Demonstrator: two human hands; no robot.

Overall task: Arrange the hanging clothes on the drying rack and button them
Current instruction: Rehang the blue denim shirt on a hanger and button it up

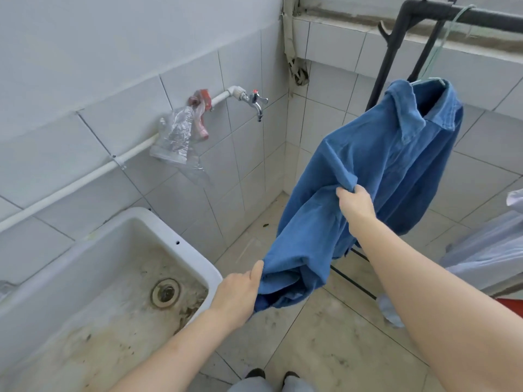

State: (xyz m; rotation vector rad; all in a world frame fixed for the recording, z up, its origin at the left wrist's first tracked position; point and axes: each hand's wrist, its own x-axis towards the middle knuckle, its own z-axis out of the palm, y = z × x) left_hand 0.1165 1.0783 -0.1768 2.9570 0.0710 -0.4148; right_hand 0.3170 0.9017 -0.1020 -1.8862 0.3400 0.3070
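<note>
A blue collared shirt (376,171) hangs from a pale green hanger (437,49) on the black drying rack (396,46) at the upper right. The shirt is pulled out toward me at a slant. My left hand (237,298) grips the bunched lower end of the shirt, thumb on top. Higher up, my right hand (355,205) pinches a fold of the blue fabric near its middle. No buttons show from this side.
A stained white sink (181,239) stands at the lower left, under a tap (254,101) on a white pipe with a plastic bag (177,137) hung on it. White clothes (486,250) hang at the right edge. The rack's base bars (353,278) cross the tiled floor.
</note>
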